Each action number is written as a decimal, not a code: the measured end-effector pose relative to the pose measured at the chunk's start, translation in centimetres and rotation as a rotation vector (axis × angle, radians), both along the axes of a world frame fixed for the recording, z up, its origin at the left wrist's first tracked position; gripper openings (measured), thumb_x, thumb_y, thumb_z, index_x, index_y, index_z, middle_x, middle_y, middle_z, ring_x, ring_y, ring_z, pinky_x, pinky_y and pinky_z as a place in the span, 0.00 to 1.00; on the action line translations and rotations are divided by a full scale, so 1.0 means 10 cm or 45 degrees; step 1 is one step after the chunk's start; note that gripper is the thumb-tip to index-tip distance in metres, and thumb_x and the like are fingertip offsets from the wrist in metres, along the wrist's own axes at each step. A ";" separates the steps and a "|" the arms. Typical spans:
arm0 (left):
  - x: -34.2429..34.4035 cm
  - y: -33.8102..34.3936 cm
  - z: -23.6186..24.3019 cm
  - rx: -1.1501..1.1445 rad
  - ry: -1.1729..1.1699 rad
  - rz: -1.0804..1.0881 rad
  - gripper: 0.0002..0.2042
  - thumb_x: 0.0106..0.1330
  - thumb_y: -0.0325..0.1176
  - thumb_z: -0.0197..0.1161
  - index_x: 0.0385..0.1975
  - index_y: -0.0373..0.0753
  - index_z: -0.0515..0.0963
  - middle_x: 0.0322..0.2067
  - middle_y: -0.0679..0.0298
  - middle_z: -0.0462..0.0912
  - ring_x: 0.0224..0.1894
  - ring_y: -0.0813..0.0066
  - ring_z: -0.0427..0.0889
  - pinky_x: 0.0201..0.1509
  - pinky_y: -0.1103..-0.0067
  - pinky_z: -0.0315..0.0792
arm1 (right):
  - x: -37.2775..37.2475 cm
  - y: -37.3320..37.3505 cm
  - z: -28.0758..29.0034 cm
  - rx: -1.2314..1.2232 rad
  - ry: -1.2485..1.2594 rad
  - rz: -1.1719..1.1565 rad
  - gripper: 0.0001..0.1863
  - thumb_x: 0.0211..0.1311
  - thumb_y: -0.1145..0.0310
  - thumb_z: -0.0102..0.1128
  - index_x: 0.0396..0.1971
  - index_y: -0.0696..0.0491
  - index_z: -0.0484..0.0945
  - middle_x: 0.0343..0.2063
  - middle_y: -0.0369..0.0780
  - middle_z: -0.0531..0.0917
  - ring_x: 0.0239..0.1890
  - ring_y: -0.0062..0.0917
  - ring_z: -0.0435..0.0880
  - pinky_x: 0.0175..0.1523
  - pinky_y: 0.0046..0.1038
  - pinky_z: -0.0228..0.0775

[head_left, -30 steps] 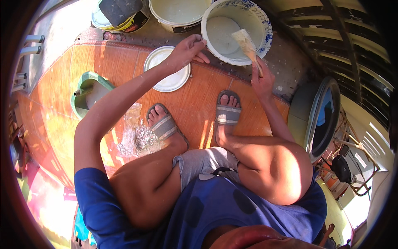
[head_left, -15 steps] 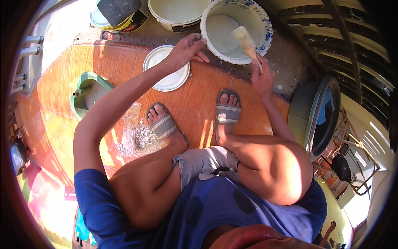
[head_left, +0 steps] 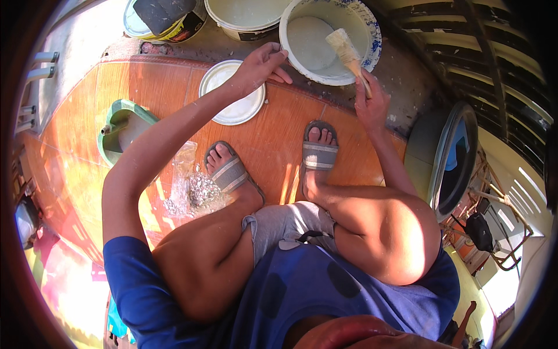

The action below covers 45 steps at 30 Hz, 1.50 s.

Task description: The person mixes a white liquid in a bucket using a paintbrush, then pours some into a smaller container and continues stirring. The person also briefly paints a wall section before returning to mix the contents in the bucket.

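Note:
My right hand (head_left: 373, 99) grips the wooden handle of a paintbrush (head_left: 343, 49), whose pale, coated bristles are over a white bucket (head_left: 308, 41) with blue splatters on its rim and a pale layer inside. My left hand (head_left: 266, 65) is at that bucket's left rim, index finger and thumb apparently pinched on it, lower fingers loosely extended. Below it, a white round lid (head_left: 232, 113) lies on the orange tiles. Two more containers stand behind: a white pail (head_left: 238, 26) and a yellow-black one (head_left: 168, 35) with a dark item on top.
A green trough (head_left: 116, 139) and scattered silvery debris on clear plastic (head_left: 195, 192) lie left of my sandaled feet. At right stand a large grey tub (head_left: 424, 151), dark slats (head_left: 482, 64) and a tubular frame (head_left: 511, 238). Another person's limb seems visible at lower right.
The brush has shifted slightly right within the bucket opening along with my right hand. The whole scene sits a little higher in the picture; my left hand stays at the rim.

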State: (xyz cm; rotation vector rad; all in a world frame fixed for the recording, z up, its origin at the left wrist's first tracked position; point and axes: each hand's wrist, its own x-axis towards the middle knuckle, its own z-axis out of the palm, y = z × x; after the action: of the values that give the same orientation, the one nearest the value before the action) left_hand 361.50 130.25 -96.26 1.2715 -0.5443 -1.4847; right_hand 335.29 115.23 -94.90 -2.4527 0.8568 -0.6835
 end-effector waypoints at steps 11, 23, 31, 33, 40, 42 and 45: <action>0.00 0.00 -0.04 -0.026 0.036 -0.002 0.20 0.75 0.43 0.50 0.53 0.30 0.65 0.46 0.54 0.77 0.36 0.71 0.85 0.45 0.78 0.78 | 0.01 0.02 0.09 0.148 0.044 -0.050 0.13 0.68 0.69 0.59 0.48 0.58 0.79 0.28 0.46 0.84 0.23 0.21 0.80 0.29 0.25 0.71; -0.01 0.01 -0.01 -0.016 0.035 0.007 0.21 0.74 0.43 0.51 0.54 0.30 0.65 0.47 0.53 0.77 0.36 0.71 0.85 0.44 0.79 0.79 | 0.00 -0.04 0.09 0.094 0.104 -0.039 0.13 0.68 0.68 0.59 0.47 0.58 0.79 0.27 0.46 0.84 0.24 0.21 0.82 0.30 0.25 0.72; -0.01 0.01 0.00 -0.015 0.017 0.004 0.21 0.74 0.44 0.51 0.53 0.29 0.66 0.46 0.54 0.77 0.36 0.71 0.85 0.44 0.79 0.79 | 0.04 -0.07 0.11 0.033 0.046 0.003 0.12 0.68 0.68 0.58 0.47 0.57 0.79 0.26 0.45 0.84 0.23 0.23 0.83 0.30 0.26 0.72; -0.01 0.01 -0.01 -0.014 0.028 -0.001 0.21 0.74 0.44 0.51 0.53 0.29 0.66 0.46 0.54 0.77 0.36 0.71 0.85 0.44 0.79 0.79 | 0.04 -0.07 0.15 0.064 0.117 -0.021 0.13 0.68 0.66 0.58 0.47 0.57 0.80 0.25 0.45 0.84 0.23 0.24 0.83 0.31 0.26 0.73; -0.02 0.01 -0.05 -0.044 0.053 -0.004 0.22 0.74 0.44 0.51 0.53 0.29 0.66 0.46 0.54 0.76 0.37 0.71 0.85 0.45 0.78 0.79 | 0.08 -0.07 0.31 0.328 0.183 -0.091 0.14 0.67 0.64 0.58 0.47 0.55 0.80 0.29 0.51 0.85 0.34 0.40 0.87 0.35 0.34 0.76; -0.02 0.01 -0.05 -0.028 0.037 0.003 0.22 0.74 0.45 0.52 0.53 0.29 0.66 0.46 0.54 0.76 0.36 0.71 0.85 0.45 0.78 0.79 | 0.10 -0.08 0.31 0.348 0.272 -0.108 0.13 0.68 0.65 0.58 0.47 0.57 0.80 0.27 0.45 0.84 0.29 0.24 0.82 0.34 0.27 0.73; -0.02 0.01 -0.04 -0.005 0.022 0.002 0.22 0.74 0.45 0.52 0.52 0.28 0.66 0.46 0.54 0.76 0.36 0.70 0.85 0.45 0.78 0.79 | 0.13 -0.13 0.32 0.323 0.166 -0.115 0.14 0.67 0.65 0.59 0.46 0.57 0.81 0.27 0.46 0.85 0.30 0.25 0.84 0.36 0.28 0.74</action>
State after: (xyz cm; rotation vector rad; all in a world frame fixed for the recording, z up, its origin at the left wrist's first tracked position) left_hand 361.32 130.34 -96.65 1.2547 -0.5344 -1.4915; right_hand 336.54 113.96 -91.73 -2.2599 1.0413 -0.4192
